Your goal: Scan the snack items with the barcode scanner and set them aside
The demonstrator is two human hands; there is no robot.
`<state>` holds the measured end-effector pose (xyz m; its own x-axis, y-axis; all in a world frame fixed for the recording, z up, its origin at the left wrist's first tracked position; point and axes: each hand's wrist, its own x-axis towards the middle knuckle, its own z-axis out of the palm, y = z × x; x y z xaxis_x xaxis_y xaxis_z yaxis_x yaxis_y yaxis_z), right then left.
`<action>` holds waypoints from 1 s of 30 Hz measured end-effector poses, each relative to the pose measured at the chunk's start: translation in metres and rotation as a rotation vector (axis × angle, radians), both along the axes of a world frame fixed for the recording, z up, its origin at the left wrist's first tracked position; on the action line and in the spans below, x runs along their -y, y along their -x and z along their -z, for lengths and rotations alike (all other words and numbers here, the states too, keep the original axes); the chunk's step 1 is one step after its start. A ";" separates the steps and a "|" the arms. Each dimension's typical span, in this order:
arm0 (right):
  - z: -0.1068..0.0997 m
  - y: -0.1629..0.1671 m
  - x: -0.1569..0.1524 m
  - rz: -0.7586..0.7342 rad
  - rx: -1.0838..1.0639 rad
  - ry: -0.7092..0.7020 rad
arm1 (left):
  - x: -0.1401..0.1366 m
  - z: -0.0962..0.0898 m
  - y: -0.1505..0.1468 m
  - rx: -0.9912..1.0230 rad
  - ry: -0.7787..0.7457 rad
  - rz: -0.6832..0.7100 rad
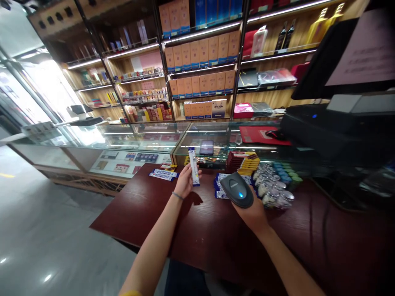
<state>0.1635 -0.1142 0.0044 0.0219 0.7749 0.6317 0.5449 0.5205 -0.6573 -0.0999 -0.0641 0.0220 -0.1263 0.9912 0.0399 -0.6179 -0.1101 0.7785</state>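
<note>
A slim white packet with blue ends [194,166] stands nearly upright in my left hand [185,181], its fingers closed round it above the dark wooden table [145,205]. My right hand [254,213] grips a black barcode scanner [237,190] with a blue light lit on its top. Partly hidden behind the scanner lies a pile of similar blue-and-white packets [219,187]. Left of my left hand, a few more such packets [163,174] lie flat beside a small red-and-yellow packet [168,167].
Stacked red-and-yellow packets [243,162] and several small silver-lidded jars [273,185] stand at the right, near a black monitor [333,57]. Beyond the table runs a glass display counter [154,137]. A red mat [259,135] carries a computer mouse [273,134].
</note>
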 end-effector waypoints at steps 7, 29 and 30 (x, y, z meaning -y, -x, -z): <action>-0.021 -0.008 0.006 -0.001 0.184 0.256 | 0.004 0.030 -0.013 -0.146 0.082 -0.055; -0.016 -0.009 0.004 -0.123 0.413 0.277 | 0.009 0.030 0.002 -0.499 0.089 -0.170; -0.019 -0.009 0.005 -0.110 0.374 0.298 | 0.009 0.030 0.001 -0.446 0.102 -0.151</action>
